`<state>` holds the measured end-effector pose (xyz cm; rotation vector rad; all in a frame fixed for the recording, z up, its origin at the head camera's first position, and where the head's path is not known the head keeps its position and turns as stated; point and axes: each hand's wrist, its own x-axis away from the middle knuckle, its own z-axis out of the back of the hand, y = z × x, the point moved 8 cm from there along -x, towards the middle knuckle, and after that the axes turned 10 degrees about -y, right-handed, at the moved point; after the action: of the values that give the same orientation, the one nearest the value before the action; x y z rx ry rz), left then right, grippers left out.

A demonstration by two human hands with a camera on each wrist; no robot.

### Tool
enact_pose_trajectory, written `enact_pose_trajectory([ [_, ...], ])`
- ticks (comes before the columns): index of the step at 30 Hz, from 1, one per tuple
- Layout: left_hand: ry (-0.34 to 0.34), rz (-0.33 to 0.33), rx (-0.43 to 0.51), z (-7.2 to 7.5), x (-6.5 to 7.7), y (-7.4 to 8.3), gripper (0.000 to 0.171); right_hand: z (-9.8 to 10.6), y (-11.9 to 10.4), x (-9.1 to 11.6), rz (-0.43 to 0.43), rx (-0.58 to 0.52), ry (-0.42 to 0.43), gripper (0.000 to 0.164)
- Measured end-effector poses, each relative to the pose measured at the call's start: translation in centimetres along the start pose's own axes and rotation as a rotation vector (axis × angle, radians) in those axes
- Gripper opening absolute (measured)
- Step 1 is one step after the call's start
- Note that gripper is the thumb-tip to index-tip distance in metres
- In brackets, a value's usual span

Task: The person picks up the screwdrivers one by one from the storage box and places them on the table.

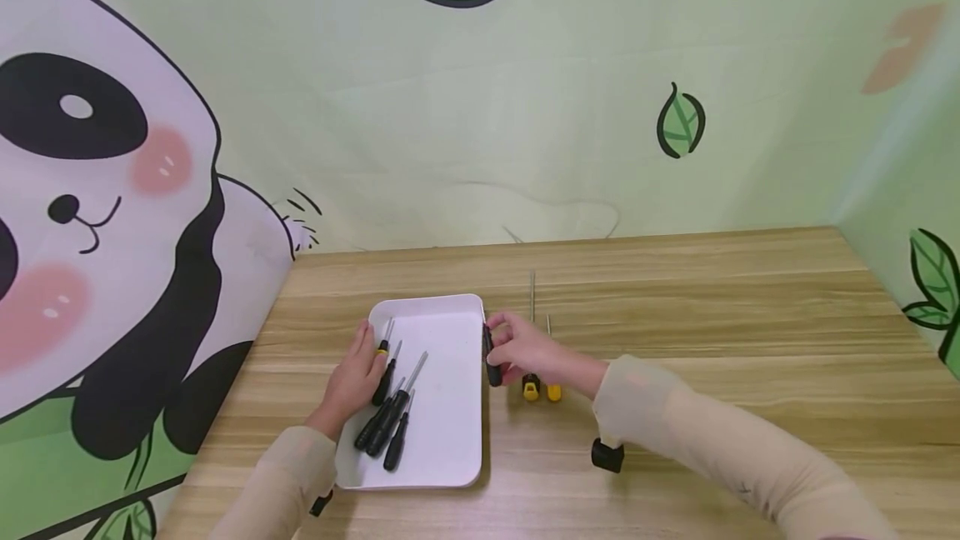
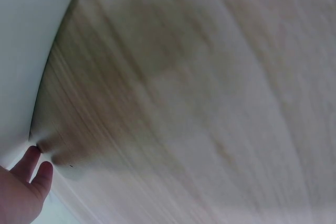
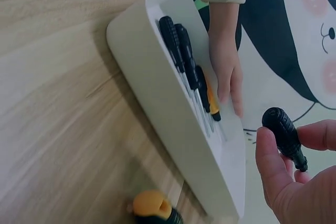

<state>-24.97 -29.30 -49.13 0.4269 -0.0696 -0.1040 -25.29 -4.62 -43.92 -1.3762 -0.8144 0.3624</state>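
Observation:
My right hand [image 1: 521,348] pinches a black-handled screwdriver [image 1: 492,357] just outside the tray's right rim. In the right wrist view its ridged handle [image 3: 283,132] sits between thumb and fingers, above the level of the tray. My left hand [image 1: 351,377] holds the left side of the white tray [image 1: 450,440], thumb on the inner side and fingers along the outside wall. From the left wrist, fingertips [image 2: 42,177] show low by that wall. Inside the tray lie several screwdrivers [image 1: 390,422] with black handles, bunched toward the left; one has a yellow band [image 1: 383,347].
Two screwdrivers with yellow-ended handles, one longer [image 1: 531,390] and one shorter [image 1: 554,392], lie on the wooden table [image 1: 712,340] right of the tray, partly behind my right hand. A panda-print cloth [image 1: 562,107] hangs along the table's back edge.

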Motion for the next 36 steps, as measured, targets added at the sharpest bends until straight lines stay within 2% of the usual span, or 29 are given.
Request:
enact_pose_trajectory([
  [13,-0.034,0.026,0.003,-0.3,-0.2,-0.3,0.056,3.9,1.6,0.9,-0.058,0.004,0.095,0.045],
  [26,-0.021,0.025,0.003,-0.2,-0.2,-0.2,0.056,7.1,3.7,1.4,-0.12,0.015,0.158,0.049],
  [36,-0.021,0.025,0.002,-0.2,-0.2,-0.4,0.056,8.7,5.3,1.7,-0.166,0.053,0.192,0.048],
])
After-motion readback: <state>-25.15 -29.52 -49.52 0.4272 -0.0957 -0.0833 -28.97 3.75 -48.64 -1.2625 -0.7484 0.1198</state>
